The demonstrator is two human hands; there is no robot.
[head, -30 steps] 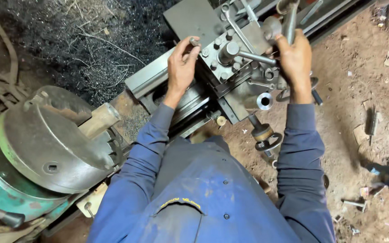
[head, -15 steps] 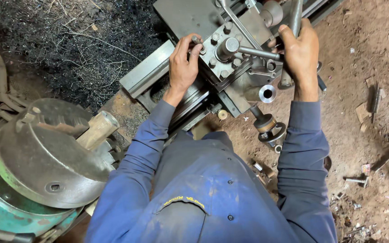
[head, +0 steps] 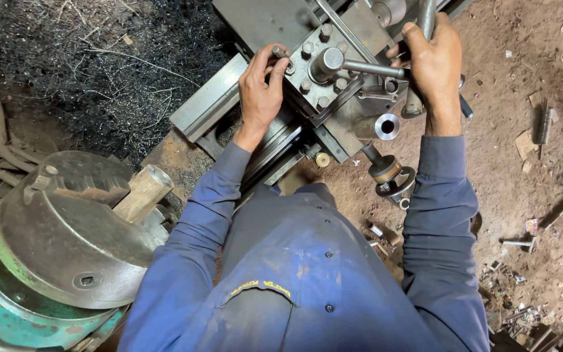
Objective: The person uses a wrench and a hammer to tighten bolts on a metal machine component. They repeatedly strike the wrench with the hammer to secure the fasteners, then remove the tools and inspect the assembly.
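A bolt head [head: 280, 52] at the tool post [head: 324, 81] edge is pinched by the left hand [head: 260, 91], while a steel lever [head: 425, 39] just beside it is gripped tight by the right hand [head: 434, 62].

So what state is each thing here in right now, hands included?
Left hand: fingertips pinching a small bolt on the grey square tool post.
Right hand: closed around a long steel handle.
Round grey lathe chuck: jaws gripping a pale wooden piece.
Brass-ringed handwheel: untouched.
Dark metal shavings: piled behind the machine.
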